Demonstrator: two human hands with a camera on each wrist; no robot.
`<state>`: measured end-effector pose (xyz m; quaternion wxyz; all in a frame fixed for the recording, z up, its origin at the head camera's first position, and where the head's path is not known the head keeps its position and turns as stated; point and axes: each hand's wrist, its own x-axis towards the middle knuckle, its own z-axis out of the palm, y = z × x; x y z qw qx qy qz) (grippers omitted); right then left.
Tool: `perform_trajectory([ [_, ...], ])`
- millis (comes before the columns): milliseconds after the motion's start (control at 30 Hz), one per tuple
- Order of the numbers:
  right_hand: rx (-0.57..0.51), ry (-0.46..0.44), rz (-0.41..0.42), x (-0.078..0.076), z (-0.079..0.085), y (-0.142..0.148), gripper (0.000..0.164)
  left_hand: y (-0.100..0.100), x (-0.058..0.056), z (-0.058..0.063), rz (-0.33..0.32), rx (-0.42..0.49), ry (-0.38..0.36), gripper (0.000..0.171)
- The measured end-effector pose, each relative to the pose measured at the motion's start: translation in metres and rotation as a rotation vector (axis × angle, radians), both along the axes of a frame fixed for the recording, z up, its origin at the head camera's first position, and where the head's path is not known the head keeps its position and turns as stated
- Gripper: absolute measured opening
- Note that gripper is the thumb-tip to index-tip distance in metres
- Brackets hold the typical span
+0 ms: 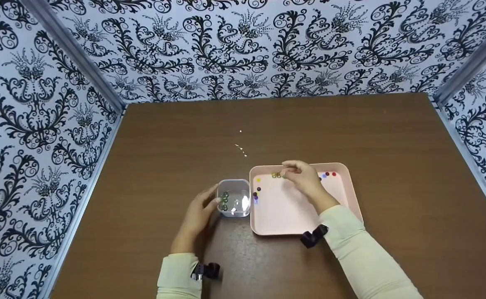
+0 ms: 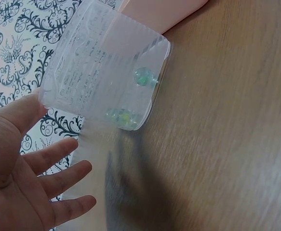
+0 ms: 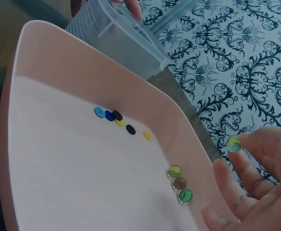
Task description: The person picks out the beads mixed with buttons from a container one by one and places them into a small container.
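Note:
My right hand point(image 1: 303, 178), over the far part of the pink tray point(image 1: 284, 216), pinches a clear marble with yellow-green swirls point(image 3: 234, 143) between thumb and finger. Below it in the right wrist view, a yellow-green marble point(image 3: 174, 171), a brownish-red marble point(image 3: 180, 183) and a green marble point(image 3: 185, 195) lie in a row along the tray wall. At the left side of the clear plastic container point(image 1: 234, 180), my left hand point(image 1: 197, 211) rests its thumb at the rim. The other fingers are spread and straight in the left wrist view. Several green marbles point(image 2: 142, 77) sit inside the container.
Small flat discs in blue point(image 3: 99, 112), black point(image 3: 130, 129) and yellow point(image 3: 147, 135) lie near the tray's left wall. Red discs point(image 1: 334, 174) are in its far right corner. The container stands right beside the tray on the brown table point(image 1: 164, 145). Patterned walls point(image 1: 243, 50) enclose the table.

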<state>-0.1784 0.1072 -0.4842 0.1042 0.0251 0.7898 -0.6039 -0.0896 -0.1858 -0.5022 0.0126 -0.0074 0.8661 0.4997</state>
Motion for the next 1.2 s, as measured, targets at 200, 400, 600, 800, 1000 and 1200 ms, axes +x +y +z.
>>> perform_trajectory([
  [200,-0.030,-0.011,-0.012,0.002,0.002,-0.002,0.038,-0.001,-0.001,-0.001,-0.011,0.010,0.006,0.042],
  [400,-0.028,-0.020,-0.027,0.001,0.004,-0.005,0.037,-0.001,-0.001,-0.001,-0.003,0.004,0.000,0.042],
  [600,-0.043,-0.025,-0.047,0.002,0.006,-0.010,0.035,0.000,-0.001,0.000,0.007,-0.003,-0.012,0.042],
  [800,-0.059,-0.026,-0.070,0.003,0.007,-0.013,0.033,-0.001,0.000,-0.002,0.020,-0.004,-0.041,0.043],
  [1000,-0.071,-0.040,-0.069,0.007,0.011,-0.015,0.032,-0.001,0.001,-0.001,0.016,0.005,-0.025,0.042],
  [1200,-0.100,-0.023,-0.064,0.010,0.016,-0.021,0.031,-0.001,0.001,-0.002,0.014,0.018,-0.009,0.042],
])
